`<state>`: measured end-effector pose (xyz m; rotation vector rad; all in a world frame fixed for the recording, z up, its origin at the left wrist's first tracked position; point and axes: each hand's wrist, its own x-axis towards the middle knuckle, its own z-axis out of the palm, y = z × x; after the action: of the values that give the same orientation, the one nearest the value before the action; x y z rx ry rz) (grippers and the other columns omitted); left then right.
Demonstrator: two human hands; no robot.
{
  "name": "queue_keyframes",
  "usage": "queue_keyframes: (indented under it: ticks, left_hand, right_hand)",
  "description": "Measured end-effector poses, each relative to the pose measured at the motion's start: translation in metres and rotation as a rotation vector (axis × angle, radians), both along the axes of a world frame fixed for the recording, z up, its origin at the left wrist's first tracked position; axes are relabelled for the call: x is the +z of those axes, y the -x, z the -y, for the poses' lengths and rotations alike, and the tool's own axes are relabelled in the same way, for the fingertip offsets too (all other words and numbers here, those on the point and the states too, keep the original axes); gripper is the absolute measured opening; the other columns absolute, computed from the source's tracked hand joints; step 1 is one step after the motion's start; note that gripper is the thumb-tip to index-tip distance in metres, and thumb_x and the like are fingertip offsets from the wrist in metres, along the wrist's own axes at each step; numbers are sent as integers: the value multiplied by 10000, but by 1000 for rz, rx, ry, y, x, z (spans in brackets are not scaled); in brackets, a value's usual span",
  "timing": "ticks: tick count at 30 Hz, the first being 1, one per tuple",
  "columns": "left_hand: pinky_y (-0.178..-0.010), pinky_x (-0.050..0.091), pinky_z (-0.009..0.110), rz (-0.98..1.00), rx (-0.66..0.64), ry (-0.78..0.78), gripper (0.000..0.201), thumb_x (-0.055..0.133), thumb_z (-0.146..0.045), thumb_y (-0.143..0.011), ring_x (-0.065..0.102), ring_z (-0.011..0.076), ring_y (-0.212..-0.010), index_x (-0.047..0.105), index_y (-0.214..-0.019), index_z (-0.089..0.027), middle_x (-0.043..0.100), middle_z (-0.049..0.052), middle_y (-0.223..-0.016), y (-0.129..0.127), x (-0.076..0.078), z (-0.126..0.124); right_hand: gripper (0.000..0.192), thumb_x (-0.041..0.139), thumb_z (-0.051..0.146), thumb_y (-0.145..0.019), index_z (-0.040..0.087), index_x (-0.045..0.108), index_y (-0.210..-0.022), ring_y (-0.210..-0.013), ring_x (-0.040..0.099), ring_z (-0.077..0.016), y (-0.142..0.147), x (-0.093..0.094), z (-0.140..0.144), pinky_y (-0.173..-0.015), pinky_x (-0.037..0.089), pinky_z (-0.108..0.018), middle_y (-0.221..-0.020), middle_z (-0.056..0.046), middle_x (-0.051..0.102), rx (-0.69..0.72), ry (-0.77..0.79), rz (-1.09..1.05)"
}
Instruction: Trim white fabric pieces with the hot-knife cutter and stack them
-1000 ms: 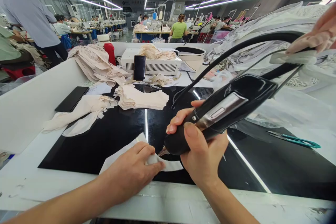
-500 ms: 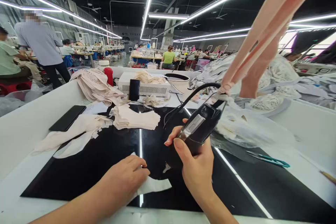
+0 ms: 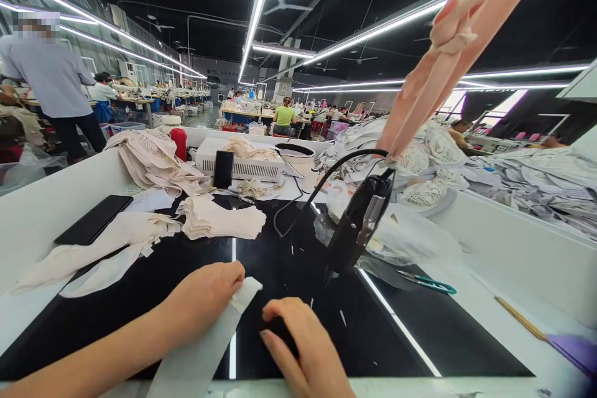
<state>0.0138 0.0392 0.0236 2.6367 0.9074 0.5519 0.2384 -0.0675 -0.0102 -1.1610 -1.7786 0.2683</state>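
Note:
My left hand [image 3: 203,298] lies flat on a white fabric strip [image 3: 209,342] on the black glossy worktop [image 3: 289,261], pressing its far end. My right hand [image 3: 301,342] rests palm down on the worktop just to the right of the strip, fingers loosely together, holding nothing. Beyond it the black hand-held cutting tool [image 3: 359,224] hangs free above the table from a pink fabric band [image 3: 438,68], its cord [image 3: 321,183] looping back.
A stack of cut beige pieces [image 3: 219,217] and loose strips [image 3: 88,249] lie at the left. A black phone [image 3: 93,219], a white machine [image 3: 242,165], green-handled scissors [image 3: 426,283] and a pencil [image 3: 520,318] are around. Heaps of lace fill the right. Other workers stand far left.
My right hand let go of the cutting tool, which now hangs free, and came down onto the worktop. The left hand drew the white strip nearer. The view tilted up.

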Motion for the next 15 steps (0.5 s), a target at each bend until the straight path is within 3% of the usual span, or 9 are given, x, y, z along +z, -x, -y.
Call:
queue_keyframes:
  ticks: [3, 6, 9, 15]
  left_hand:
    - [-740, 511, 289, 235, 25, 283, 191, 456, -270, -1073, 669, 186, -767, 636, -1118, -222, 701, -11, -868, -1, 21, -9]
    - [-725, 507, 290, 443, 60, 454, 300, 569, -417, -1001, 654, 191, -755, 691, -1188, -216, 695, -7, -842, 2, 35, -16]
    - [-732, 499, 285, 581, 149, 554, 404, 690, -508, -903, 646, 191, -765, 721, -1166, -202, 686, -7, -826, 10, 43, -25]
    - [-557, 365, 215, 789, 319, 681, 519, 825, -495, -737, 524, 131, -625, 735, -1131, -170, 649, -24, -772, 24, 61, -62]
  right_hand:
    - [126, 710, 336, -943, 259, 644, -1018, -883, 681, -225, 33, 4, -14, -840, 566, -362, -977, -31, 738, -1, 336, -175]
    - [272, 717, 395, -879, 260, 489, -939, -744, 523, -170, 63, 13, -33, -694, 461, -299, -814, 34, 579, 39, 499, -429]
    - [310, 699, 424, -863, 263, 435, -886, -669, 392, -134, 80, 23, -48, -619, 357, -262, -737, 73, 461, 116, 538, -543]
    - [340, 739, 510, -827, 249, 554, -943, -594, 387, -123, 71, 38, -90, -530, 305, -229, -656, 96, 445, 146, 500, -543]
